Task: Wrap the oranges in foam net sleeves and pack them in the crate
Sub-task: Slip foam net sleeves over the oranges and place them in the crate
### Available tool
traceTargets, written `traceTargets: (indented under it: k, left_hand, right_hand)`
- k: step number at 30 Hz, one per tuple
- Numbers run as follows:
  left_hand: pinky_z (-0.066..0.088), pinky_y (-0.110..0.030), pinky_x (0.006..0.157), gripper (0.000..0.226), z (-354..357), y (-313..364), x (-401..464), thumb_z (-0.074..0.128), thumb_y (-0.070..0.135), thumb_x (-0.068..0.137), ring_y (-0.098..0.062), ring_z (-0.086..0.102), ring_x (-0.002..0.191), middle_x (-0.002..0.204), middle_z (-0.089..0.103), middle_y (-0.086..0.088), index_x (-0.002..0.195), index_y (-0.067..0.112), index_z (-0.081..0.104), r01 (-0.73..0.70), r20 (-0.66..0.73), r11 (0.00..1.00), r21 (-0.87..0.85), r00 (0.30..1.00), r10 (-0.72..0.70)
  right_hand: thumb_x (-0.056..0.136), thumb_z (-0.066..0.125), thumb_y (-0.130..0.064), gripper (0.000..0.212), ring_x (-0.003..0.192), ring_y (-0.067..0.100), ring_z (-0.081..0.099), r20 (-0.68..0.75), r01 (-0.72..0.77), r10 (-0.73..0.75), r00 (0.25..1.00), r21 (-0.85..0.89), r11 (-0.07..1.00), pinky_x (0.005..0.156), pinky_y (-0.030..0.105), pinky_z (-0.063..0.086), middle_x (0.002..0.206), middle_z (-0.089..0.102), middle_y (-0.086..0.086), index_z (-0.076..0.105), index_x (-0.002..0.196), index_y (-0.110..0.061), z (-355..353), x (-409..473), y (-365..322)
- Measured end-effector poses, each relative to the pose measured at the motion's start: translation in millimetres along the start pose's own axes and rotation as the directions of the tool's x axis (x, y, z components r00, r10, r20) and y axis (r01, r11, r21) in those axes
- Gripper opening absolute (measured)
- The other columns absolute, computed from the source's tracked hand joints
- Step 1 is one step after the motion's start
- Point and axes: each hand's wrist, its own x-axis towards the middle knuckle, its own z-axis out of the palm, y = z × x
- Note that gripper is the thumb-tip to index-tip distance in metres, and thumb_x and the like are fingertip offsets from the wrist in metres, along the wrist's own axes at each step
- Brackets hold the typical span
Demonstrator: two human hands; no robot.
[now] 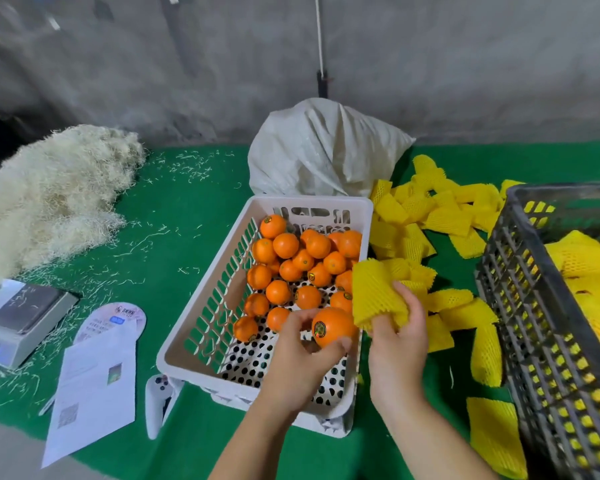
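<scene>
I see a green mat (194,216) spread over the floor against a bare grey wall (430,64) — pale shavings (49,199) heaped left, a white sack (323,150) behind. My left hand (298,362) curls round one orange (333,327) above the white basket (201,337)'s near end; my right hand (395,337) pinches a yellow foam sleeve (374,292) just beside it. Loose sleeves (444,216) lie on the mat next to the dark crate (520,299) — wrapped fruit inside.

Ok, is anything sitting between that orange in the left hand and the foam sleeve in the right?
Nothing visible. The left hand holds the orange right beside the yellow foam sleeve gripped by the right hand, above the white basket; only open air separates them.
</scene>
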Motion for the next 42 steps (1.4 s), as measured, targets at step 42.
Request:
traceTargets:
  k: [42]
  left_hand:
    - [0.056,-0.036,0.098,0.061,15,21,-40,0.084,0.043,0.080,-0.028,0.070,0.118,0.129,0.073,-0.014,0.133,0.015,0.072,0.062,0.492,0.992,-0.113,0.871,0.002]
  right_hand:
    - [0.094,0.070,-0.013,0.026,0.096,0.007,0.060,0.094,0.197,-0.174,0.980,-0.459,0.866,0.080,0.029,0.050,0.104,0.061,-0.013,0.061,0.096,-0.038,-84,-54,-2]
